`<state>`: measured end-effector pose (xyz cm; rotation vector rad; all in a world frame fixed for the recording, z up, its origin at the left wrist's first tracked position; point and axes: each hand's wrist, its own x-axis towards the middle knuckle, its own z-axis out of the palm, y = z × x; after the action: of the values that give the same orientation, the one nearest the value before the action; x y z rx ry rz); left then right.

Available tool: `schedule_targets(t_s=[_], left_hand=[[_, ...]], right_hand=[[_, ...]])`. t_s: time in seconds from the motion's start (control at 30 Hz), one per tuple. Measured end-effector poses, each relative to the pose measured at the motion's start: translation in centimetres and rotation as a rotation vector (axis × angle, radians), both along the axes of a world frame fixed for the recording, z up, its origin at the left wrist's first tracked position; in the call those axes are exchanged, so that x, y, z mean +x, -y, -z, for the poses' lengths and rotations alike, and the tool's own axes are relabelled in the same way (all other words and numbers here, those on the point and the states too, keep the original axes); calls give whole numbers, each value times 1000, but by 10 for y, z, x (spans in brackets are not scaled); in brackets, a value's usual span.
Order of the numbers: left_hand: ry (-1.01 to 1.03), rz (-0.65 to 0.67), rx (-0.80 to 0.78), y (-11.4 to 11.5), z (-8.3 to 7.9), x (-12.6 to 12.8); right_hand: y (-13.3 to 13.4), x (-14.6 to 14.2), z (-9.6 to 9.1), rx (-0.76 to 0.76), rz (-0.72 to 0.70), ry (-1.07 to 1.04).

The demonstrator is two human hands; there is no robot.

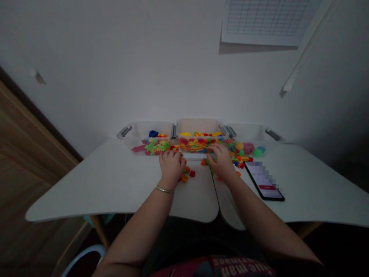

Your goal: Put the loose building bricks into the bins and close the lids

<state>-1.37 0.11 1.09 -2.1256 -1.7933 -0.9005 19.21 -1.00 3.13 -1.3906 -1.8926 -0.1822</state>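
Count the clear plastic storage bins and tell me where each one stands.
3, in a row in front of the wall: the left bin, the middle bin and the right bin. No other bin shows.

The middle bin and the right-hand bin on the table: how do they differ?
Contents: the middle bin holds many small pieces, mostly yellow, orange and red; the right-hand bin holds larger, round balls in several colours, including green and blue.
Position: the middle bin stands mid-row; the right-hand bin ends the row.
Shared: both are see-through and open-topped, with grey clips.
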Motion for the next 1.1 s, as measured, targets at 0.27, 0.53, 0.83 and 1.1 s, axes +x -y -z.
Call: schedule_targets(t_s=[0.27,0.53,0.83,1.1], left_hand=[[-45,-128,-234,1,3,8],[14,-57,-235,-3,10,10],[184,174,-53,-14,19,10],[222,245,-51,-16,22,11]], right_hand=[[31,-2,24,-347,311,270],[26,3,37,-378,326,242],[24,4,39,-285,260,98],[19,0,43,-247,192,-51]])
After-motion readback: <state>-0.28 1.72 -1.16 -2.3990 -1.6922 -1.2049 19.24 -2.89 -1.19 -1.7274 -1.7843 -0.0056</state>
